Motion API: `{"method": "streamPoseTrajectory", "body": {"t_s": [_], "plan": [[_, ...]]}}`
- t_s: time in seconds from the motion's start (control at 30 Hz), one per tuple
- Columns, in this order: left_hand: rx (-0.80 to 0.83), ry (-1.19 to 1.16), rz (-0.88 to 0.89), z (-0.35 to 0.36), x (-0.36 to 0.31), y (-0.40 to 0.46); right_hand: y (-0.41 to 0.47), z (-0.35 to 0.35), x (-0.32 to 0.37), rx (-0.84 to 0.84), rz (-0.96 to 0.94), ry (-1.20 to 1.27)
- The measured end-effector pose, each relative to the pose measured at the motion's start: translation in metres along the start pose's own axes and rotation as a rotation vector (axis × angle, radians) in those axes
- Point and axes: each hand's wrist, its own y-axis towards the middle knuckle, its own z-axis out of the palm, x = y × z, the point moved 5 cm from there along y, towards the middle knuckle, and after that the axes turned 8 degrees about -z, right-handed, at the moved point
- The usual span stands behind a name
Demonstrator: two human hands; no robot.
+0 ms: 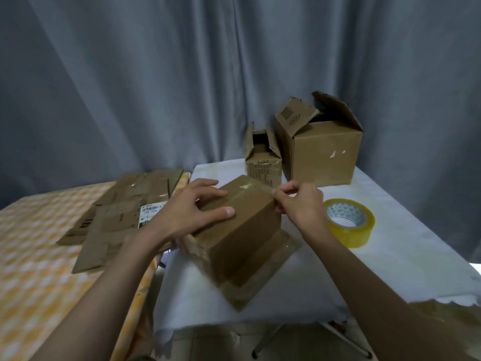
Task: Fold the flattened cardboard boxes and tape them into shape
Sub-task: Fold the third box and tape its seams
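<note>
A brown cardboard box (242,230) stands upside down on the white table (390,230), its closed bottom facing up and its lower flaps splayed on the cloth. A strip of clear tape runs across its top. My left hand (192,207) holds the box's near left top edge, thumb pressed on the side and fingers curled over the top. My right hand (299,201) pinches the tape at the box's right top edge. A yellowish tape roll (348,222) lies flat to the right of that hand.
Flattened cardboard boxes (122,214) lie stacked on the yellow-checked table at the left. A small open box (263,157) and a large open box (320,147) stand at the back of the white table. Grey curtains hang behind.
</note>
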Motion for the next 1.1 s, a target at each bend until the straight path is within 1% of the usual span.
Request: {"method": "streamPoseTrajectory", "body": {"t_s": [0.07,0.13,0.17,0.2,0.23,0.27,0.3,0.37,0.4,0.43,0.5,0.57,0.6,0.67,0.73,0.8,0.83,0.9,0.97,1.03,1.1], "plan": [[0.048,-0.056,-0.028,0.003,0.0,-0.011,0.005,0.006,-0.004,0.054,0.036,0.057],[0.079,0.038,-0.061,0.012,0.004,-0.021,0.004,0.017,-0.001,0.198,0.052,0.225],[0.074,0.111,-0.071,0.016,0.006,-0.026,0.002,0.022,0.001,0.289,0.06,0.318],[0.049,0.154,-0.073,0.019,0.006,-0.03,0.001,0.025,0.0,0.357,0.055,0.351],[0.017,0.163,-0.075,0.021,0.006,-0.033,0.003,0.023,-0.001,0.384,0.016,0.292],[-0.009,0.158,-0.084,0.022,0.005,-0.034,0.009,0.016,-0.003,0.368,-0.029,0.158],[-0.025,0.154,-0.1,0.024,0.002,-0.034,0.015,0.006,-0.007,0.317,-0.066,-0.005],[-0.045,0.15,-0.134,0.032,-0.004,-0.033,0.027,-0.018,-0.022,0.23,-0.061,-0.346],[-0.059,0.154,-0.144,0.038,-0.008,-0.032,0.03,-0.029,-0.031,0.225,-0.03,-0.502],[-0.08,0.174,-0.147,0.044,-0.013,-0.031,0.03,-0.04,-0.041,0.242,0.017,-0.64],[-0.15,0.274,-0.127,0.056,-0.02,-0.03,0.025,-0.055,-0.06,0.339,0.125,-0.835],[-0.204,0.363,-0.113,0.062,-0.023,-0.029,0.017,-0.06,-0.073,0.453,0.183,-0.94],[-0.212,0.382,-0.114,0.064,-0.023,-0.028,0.013,-0.06,-0.077,0.47,0.175,-0.96],[-0.23,0.394,-0.11,0.062,-0.024,-0.027,0.008,-0.061,-0.074,0.402,0.08,-0.967],[-0.262,0.385,-0.065,0.057,-0.03,-0.029,0.005,-0.066,-0.061,0.269,-0.051,-0.951],[-0.301,0.336,0.024,0.051,-0.04,-0.033,0.001,-0.071,-0.041,0.154,-0.189,-0.831],[-0.313,0.29,0.065,0.047,-0.046,-0.035,-0.003,-0.071,-0.029,0.13,-0.257,-0.731],[-0.319,0.139,0.117,0.041,-0.055,-0.037,-0.013,-0.071,-0.007,0.135,-0.358,-0.522],[-0.33,-0.033,0.147,0.037,-0.063,-0.039,-0.028,-0.069,0.012,0.168,-0.419,-0.384],[-0.337,-0.155,0.161,0.035,-0.067,-0.04,-0.043,-0.066,0.023,0.225,-0.465,-0.361],[-0.327,-0.226,0.161,0.036,-0.07,-0.041,-0.055,-0.063,0.028,0.274,-0.5,-0.367]]}}
